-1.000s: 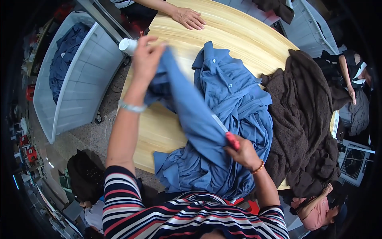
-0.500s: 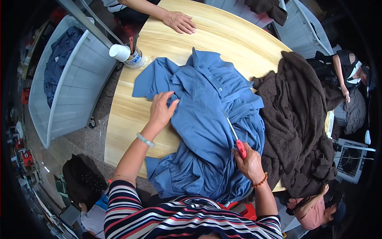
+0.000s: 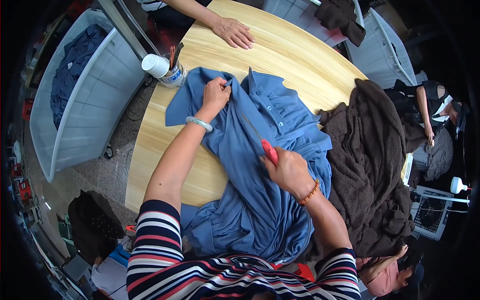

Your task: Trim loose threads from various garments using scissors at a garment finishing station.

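Observation:
A blue buttoned shirt (image 3: 250, 165) lies crumpled on the wooden table, its button placket upward and lower folds bunched near my body. My left hand (image 3: 216, 95) is closed on a fold of it at the upper left. In my right hand (image 3: 290, 172) is a red-handled tool (image 3: 270, 151) with a long thin metal shaft, much like a screwdriver. The shaft lies over the middle of the shirt, pointing up and left; I cannot tell whether its tip touches the cloth.
Dark brown fleecy cloth (image 3: 367, 165) is heaped on the right of the table (image 3: 280, 45). A white cup (image 3: 155, 65) and a tool holder (image 3: 174, 76) stand at the left edge. Across the table rests another person's hand (image 3: 234, 33). A grey bin (image 3: 92, 105) stands left.
My left hand has moved up and right and closed on the shirt, lifting a fold. My right hand has moved up and left with the red-handled tool.

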The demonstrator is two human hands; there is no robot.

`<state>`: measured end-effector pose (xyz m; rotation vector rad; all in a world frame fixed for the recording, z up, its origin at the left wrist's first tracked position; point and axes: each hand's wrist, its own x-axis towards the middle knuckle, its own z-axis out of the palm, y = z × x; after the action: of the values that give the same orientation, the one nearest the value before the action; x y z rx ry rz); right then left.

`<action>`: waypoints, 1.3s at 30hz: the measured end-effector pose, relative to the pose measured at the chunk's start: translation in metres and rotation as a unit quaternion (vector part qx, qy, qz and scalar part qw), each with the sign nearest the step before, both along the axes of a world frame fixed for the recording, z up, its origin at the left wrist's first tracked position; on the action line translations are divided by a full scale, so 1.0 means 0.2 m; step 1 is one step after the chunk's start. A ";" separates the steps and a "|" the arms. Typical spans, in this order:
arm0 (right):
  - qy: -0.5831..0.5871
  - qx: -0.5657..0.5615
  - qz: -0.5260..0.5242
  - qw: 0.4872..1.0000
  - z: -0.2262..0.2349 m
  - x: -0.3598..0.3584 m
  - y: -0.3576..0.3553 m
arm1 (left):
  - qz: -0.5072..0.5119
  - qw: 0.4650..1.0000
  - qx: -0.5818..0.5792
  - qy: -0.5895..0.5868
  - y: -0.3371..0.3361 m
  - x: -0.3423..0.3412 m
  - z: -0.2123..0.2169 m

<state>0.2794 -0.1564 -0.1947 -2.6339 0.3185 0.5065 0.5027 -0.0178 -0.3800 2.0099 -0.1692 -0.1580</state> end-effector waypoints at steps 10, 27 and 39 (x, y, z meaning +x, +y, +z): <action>0.055 -0.017 -0.025 0.998 -0.10 0.06 -0.07 | -0.056 0.996 -0.020 -0.063 -0.05 -0.21 -0.01; 0.050 0.042 0.123 0.990 0.00 -0.20 -0.06 | -0.174 0.912 0.283 -0.239 0.48 -0.64 0.00; 0.055 0.013 0.150 0.987 -0.20 0.11 0.26 | -0.214 0.936 0.204 -0.193 0.63 -0.52 -0.06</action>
<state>0.3020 -0.1039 -0.2353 -2.6466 -0.0553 0.7488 0.3977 0.1073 -0.3928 2.3761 -0.8918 -0.0742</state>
